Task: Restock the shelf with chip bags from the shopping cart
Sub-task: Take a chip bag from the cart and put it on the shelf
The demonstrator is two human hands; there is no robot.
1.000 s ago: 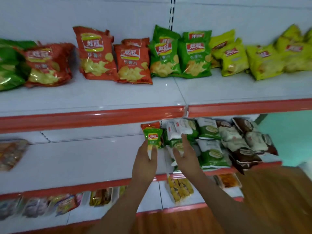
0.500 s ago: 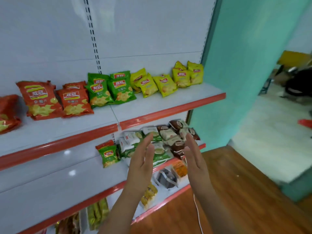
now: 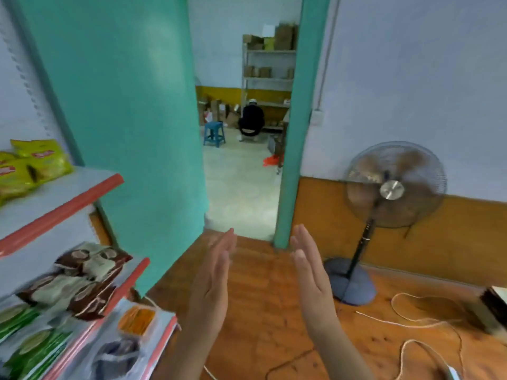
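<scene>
The white shelf with red edges (image 3: 63, 212) now sits at the far left of the view. Yellow chip bags (image 3: 30, 165) lie on its upper board. Brown and white snack packs (image 3: 79, 278) and green packs (image 3: 30, 341) fill the board below. My left hand (image 3: 212, 286) and my right hand (image 3: 310, 281) are raised in front of me over the wooden floor, palms facing each other, fingers straight and apart, both holding nothing. No shopping cart is in view.
A teal wall (image 3: 123, 105) and an open doorway (image 3: 241, 133) lie ahead; a person crouches in the far room by a blue stool (image 3: 214, 133). A standing fan (image 3: 389, 187) is at the right, with white and black cords (image 3: 411, 319) on the floor.
The view has swung right, away from the shelf toward the doorway and fan. Both hands left the bags on the middle board and now hang empty in front of me.
</scene>
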